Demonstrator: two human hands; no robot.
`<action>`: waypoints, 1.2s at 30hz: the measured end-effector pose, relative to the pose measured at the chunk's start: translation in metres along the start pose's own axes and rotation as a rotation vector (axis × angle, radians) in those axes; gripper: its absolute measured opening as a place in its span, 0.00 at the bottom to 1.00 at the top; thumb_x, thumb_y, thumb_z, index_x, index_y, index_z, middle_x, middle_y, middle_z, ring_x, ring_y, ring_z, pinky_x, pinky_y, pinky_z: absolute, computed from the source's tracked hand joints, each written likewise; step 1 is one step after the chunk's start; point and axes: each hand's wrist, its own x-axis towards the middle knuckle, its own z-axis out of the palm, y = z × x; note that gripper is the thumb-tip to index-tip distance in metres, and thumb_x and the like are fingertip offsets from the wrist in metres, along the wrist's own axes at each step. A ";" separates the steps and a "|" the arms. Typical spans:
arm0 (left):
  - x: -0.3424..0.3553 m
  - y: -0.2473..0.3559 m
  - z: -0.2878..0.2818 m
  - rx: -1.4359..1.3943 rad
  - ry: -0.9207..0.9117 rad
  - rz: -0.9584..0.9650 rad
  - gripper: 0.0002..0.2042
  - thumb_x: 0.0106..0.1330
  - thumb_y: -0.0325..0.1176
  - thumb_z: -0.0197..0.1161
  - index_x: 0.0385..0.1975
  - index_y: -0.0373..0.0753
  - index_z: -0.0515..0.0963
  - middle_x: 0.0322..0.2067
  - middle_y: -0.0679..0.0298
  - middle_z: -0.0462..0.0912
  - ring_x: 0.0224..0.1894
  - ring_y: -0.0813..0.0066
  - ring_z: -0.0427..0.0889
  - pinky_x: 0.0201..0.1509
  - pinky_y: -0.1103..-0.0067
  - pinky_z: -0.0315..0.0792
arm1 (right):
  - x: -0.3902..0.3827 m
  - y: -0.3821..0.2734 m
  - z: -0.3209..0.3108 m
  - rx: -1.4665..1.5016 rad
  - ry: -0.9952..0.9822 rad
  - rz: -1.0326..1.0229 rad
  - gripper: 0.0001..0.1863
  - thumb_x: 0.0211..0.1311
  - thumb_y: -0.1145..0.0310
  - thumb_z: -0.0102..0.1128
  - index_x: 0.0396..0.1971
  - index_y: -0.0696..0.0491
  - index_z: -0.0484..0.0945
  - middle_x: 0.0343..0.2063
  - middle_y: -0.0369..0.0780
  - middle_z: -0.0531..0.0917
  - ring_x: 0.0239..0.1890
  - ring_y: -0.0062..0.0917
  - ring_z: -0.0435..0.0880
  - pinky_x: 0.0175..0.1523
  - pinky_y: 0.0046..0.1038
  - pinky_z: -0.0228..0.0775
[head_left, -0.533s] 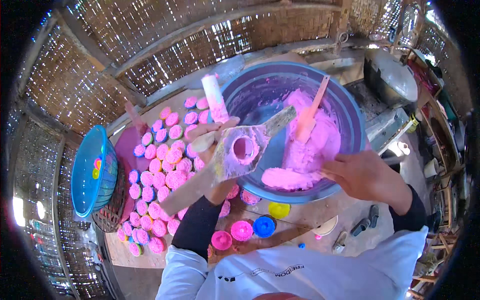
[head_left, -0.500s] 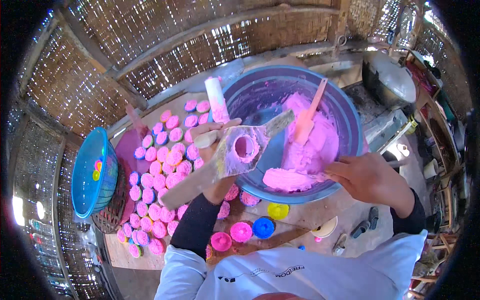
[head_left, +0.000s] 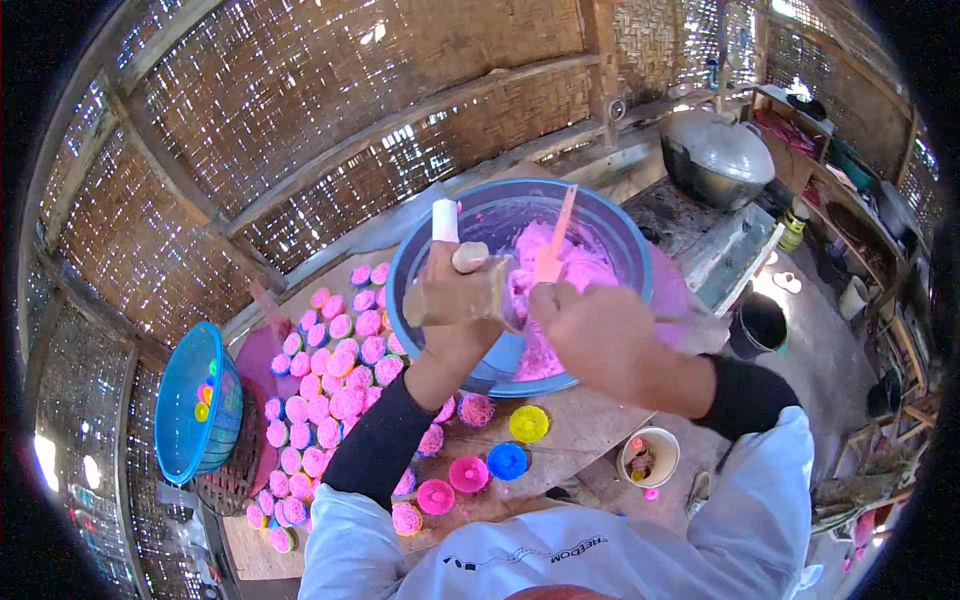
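Observation:
My left hand (head_left: 455, 325) is closed around a wooden tool (head_left: 440, 298), a short thick plank with a white tube (head_left: 445, 220) standing up beside it. It is held over the near left side of a large blue-grey basin (head_left: 395, 290). My right hand (head_left: 600, 335), smeared by motion, is closed on a spatula (head_left: 690, 332), whose blade is hidden. That hand is close to the right end of the wooden tool. Pink dough (head_left: 575, 268) fills the basin's right part, and a pinkish-orange spatula (head_left: 552, 250) stands upright in it.
Many small cups topped with pink dough strands (head_left: 345, 400) crowd the board left of the basin. Pink (head_left: 468, 474), blue (head_left: 507, 461) and yellow cups (head_left: 529, 423) sit nearer me. A blue basket (head_left: 190, 405) stands left; a cream bucket (head_left: 648, 456) right; a large pot (head_left: 715, 155) far right.
My right hand has moved left and up from the basin's right rim to the wooden tool, with the spatula. The wooden tool has been turned, so its hole no longer shows. The view has shifted.

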 end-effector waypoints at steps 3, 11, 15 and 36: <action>0.001 0.002 0.001 0.063 0.002 0.107 0.17 0.43 0.39 0.67 0.27 0.40 0.67 0.21 0.62 0.69 0.25 0.62 0.71 0.28 0.67 0.65 | -0.021 -0.013 -0.001 0.019 -0.015 0.067 0.14 0.46 0.72 0.51 0.36 0.56 0.70 0.19 0.39 0.75 0.20 0.29 0.79 0.19 0.27 0.68; 0.017 -0.040 0.007 0.039 -0.064 -0.025 0.21 0.50 0.52 0.56 0.33 0.40 0.68 0.30 0.60 0.72 0.38 0.62 0.72 0.44 0.66 0.65 | -0.073 0.000 -0.037 0.068 0.198 0.315 0.09 0.51 0.71 0.53 0.34 0.52 0.74 0.19 0.39 0.77 0.18 0.31 0.78 0.20 0.30 0.68; 0.016 -0.010 -0.002 -0.871 -0.122 -0.228 0.21 0.56 0.55 0.47 0.32 0.40 0.67 0.31 0.61 0.71 0.39 0.64 0.71 0.49 0.64 0.64 | -0.063 0.007 -0.004 0.297 0.441 0.436 0.09 0.54 0.68 0.54 0.35 0.53 0.75 0.23 0.42 0.80 0.21 0.36 0.79 0.23 0.33 0.69; 0.006 -0.046 -0.183 -1.626 -0.067 -0.068 0.15 0.44 0.33 0.67 0.34 0.46 0.73 0.37 0.67 0.71 0.40 0.71 0.71 0.48 0.73 0.68 | -0.001 -0.002 0.036 0.555 0.135 0.207 0.21 0.57 0.54 0.50 0.40 0.57 0.75 0.36 0.50 0.78 0.39 0.38 0.79 0.42 0.36 0.70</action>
